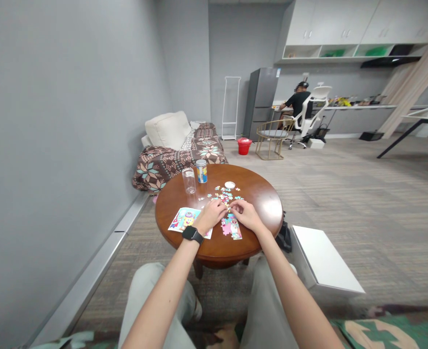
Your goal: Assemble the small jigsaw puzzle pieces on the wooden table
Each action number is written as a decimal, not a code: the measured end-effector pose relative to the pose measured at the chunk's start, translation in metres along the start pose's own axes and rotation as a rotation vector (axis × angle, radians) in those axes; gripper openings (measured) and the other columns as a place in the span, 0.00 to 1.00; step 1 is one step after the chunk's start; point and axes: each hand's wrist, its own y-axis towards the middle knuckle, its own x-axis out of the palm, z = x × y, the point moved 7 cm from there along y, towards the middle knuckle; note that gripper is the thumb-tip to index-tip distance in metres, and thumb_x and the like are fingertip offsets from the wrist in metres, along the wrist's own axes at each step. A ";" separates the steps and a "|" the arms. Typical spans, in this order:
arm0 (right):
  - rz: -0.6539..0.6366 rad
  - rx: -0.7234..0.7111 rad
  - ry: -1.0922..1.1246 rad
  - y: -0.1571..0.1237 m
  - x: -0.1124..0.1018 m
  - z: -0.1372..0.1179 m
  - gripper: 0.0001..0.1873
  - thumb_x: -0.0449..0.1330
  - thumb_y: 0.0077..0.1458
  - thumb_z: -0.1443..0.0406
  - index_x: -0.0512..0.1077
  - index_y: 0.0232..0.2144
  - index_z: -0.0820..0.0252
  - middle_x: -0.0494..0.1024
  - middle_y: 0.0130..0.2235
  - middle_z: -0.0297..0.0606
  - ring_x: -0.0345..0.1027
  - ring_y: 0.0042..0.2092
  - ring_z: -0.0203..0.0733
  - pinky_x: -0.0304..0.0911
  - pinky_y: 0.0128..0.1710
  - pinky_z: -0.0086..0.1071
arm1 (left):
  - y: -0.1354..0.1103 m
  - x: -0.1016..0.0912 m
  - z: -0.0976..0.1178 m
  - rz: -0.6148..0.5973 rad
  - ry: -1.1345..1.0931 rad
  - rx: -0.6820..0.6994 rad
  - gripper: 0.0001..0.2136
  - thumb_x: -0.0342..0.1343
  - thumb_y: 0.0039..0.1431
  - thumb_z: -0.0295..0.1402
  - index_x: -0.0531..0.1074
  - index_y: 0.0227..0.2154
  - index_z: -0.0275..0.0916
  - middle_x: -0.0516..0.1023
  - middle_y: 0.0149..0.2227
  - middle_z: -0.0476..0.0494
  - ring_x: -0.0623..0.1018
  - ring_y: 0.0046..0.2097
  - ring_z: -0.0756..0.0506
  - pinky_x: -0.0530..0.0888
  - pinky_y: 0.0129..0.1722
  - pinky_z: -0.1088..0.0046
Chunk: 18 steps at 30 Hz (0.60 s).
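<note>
My left hand [213, 215] and my right hand [245, 214] meet over the round wooden table, fingers curled and pinched. Small yellowish jigsaw puzzle pieces [228, 207] show between their fingertips; whether both hands grip the same piece is too small to tell. Just below lies a joined section of puzzle [231, 227] in pink, blue and white. Beyond the fingers spreads a heap of loose puzzle pieces [225, 196]. Partly under my left wrist, which wears a black watch [192, 234], is a printed picture sheet [179, 219] with cartoon figures.
On the table [257, 194] stand a clear glass [189, 182] and a blue-and-yellow can [201, 172]; a round white lid [230, 185] lies behind the pieces. A white box [326, 257] sits right of the table, a covered sofa [185, 145] behind. A person [298, 104] sits at the far counter.
</note>
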 end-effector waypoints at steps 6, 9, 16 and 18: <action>-0.017 0.047 0.032 -0.002 0.003 0.004 0.06 0.60 0.52 0.61 0.68 0.29 0.56 0.72 0.26 0.30 0.64 0.27 0.36 0.63 0.30 0.31 | 0.000 -0.001 0.000 0.059 -0.015 0.011 0.10 0.48 0.69 0.33 0.73 0.37 0.37 0.72 0.36 0.44 0.74 0.40 0.45 0.72 0.43 0.67; -0.007 0.045 0.025 -0.002 0.001 0.004 0.05 0.59 0.53 0.62 0.68 0.31 0.56 0.71 0.25 0.30 0.64 0.26 0.36 0.63 0.29 0.30 | 0.000 -0.002 0.001 0.070 -0.028 0.023 0.10 0.50 0.69 0.35 0.73 0.37 0.37 0.73 0.36 0.43 0.74 0.41 0.45 0.72 0.44 0.67; -0.049 0.017 0.016 -0.002 0.003 0.002 0.11 0.58 0.55 0.64 0.77 0.40 0.57 0.80 0.30 0.34 0.72 0.31 0.39 0.68 0.36 0.33 | -0.002 0.001 -0.001 0.040 -0.020 0.015 0.08 0.55 0.66 0.36 0.73 0.40 0.37 0.73 0.39 0.43 0.74 0.42 0.44 0.72 0.43 0.66; -0.061 0.031 0.030 -0.002 0.004 0.002 0.10 0.59 0.54 0.65 0.78 0.39 0.57 0.81 0.32 0.35 0.74 0.33 0.40 0.69 0.38 0.34 | -0.002 0.002 -0.001 0.031 -0.014 0.014 0.08 0.55 0.65 0.36 0.72 0.40 0.36 0.74 0.39 0.43 0.74 0.42 0.44 0.72 0.43 0.66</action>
